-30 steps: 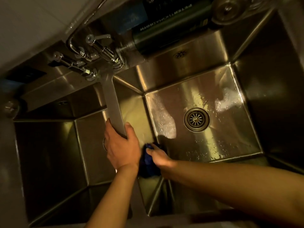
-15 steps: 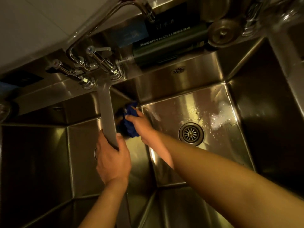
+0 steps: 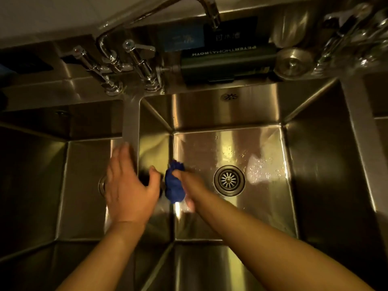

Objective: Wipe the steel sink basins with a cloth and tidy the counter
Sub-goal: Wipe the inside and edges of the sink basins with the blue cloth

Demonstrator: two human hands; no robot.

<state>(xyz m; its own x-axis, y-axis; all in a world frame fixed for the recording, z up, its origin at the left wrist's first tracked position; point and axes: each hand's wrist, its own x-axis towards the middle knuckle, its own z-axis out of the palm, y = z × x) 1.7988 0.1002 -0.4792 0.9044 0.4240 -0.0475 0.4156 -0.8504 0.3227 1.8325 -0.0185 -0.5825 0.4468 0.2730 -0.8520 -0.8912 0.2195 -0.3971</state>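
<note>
Against the left wall of the right basin (image 3: pixel 262 206), at nine o'clock from the drain strainer (image 3: pixel 229 180), a bunched blue cloth (image 3: pixel 174 186) was gripped by the right hand (image 3: pixel 190 185). At nine o'clock from the cloth, the left hand (image 3: pixel 128 185) was spread wide over the steel divider (image 3: pixel 131 122), nothing held.

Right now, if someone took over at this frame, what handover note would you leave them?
Left hand: open, fingers spread over the divider between the basins, gripping nothing.
Right hand: grips the blue cloth, pressed low on the right basin beside the divider wall.
Done: suds and droplets near the drain show that the floor is wet.
Left: rest of the right basin, left basin, counter items.
</note>
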